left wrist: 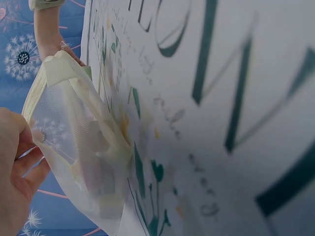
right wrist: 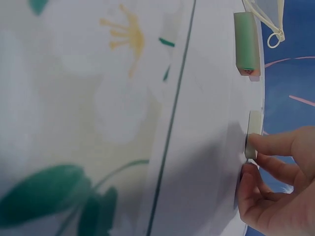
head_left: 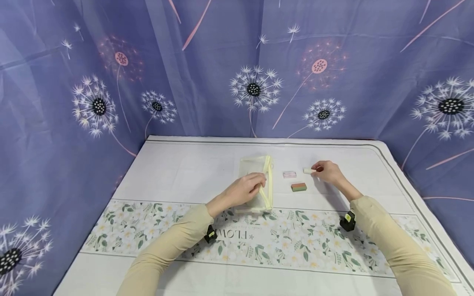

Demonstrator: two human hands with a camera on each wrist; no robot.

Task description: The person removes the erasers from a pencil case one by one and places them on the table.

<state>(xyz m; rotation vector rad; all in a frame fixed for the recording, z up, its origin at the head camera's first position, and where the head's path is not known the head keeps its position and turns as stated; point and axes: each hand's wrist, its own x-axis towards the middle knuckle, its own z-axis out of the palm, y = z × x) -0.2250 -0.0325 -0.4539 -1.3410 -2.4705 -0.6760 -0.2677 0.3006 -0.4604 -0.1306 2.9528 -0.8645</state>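
My left hand (head_left: 244,190) pinches the rim of a sheer mesh pouch (head_left: 244,165) with pale yellow zip edging, holding its mouth partly apart toward the right. In the left wrist view the pouch (left wrist: 74,123) bulges, and blurred pale shapes show through its mesh. My right hand (head_left: 327,172) pinches a small cream eraser (head_left: 307,170) between thumb and fingers, low at the tabletop. Between the hands lie a pink-and-white eraser (head_left: 289,174) and, nearer me, a slanted green and reddish-brown eraser (head_left: 298,187). The right wrist view shows the green eraser (right wrist: 245,42) beyond the cream one.
A white tablecloth (head_left: 185,172) with a floral band (head_left: 148,222) and printed lettering covers the table. Purple curtains (head_left: 207,82) with dandelion prints hang behind the table and at both sides. The pouch's zip pull ring (right wrist: 275,40) shows in the right wrist view.
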